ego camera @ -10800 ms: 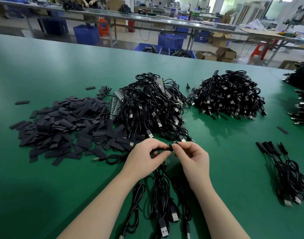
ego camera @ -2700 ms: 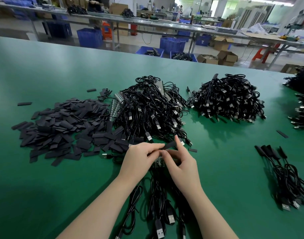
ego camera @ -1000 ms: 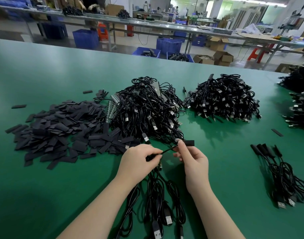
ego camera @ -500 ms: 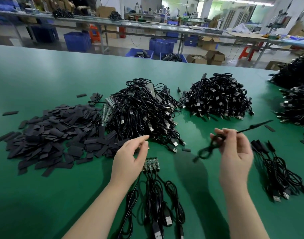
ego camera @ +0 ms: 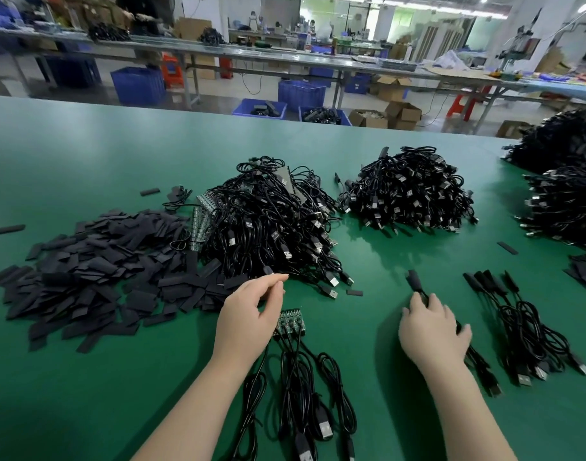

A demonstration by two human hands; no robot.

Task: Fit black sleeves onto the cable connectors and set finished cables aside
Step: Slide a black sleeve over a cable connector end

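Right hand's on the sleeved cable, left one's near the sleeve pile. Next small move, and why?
Probably the left hand picks one black sleeve from the sleeve pile just beyond its fingertips. It holds nothing, while the right hand rests on a sleeved cable lying beside the finished cables, and the cables in front are still joined to a bare board.

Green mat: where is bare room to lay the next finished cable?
Bare mat lies between the middle cable heap, the right hand and the finished cables. More lies left of the left hand, below the sleeve pile. It is crowded between the forearms, where cables on a small board lie.
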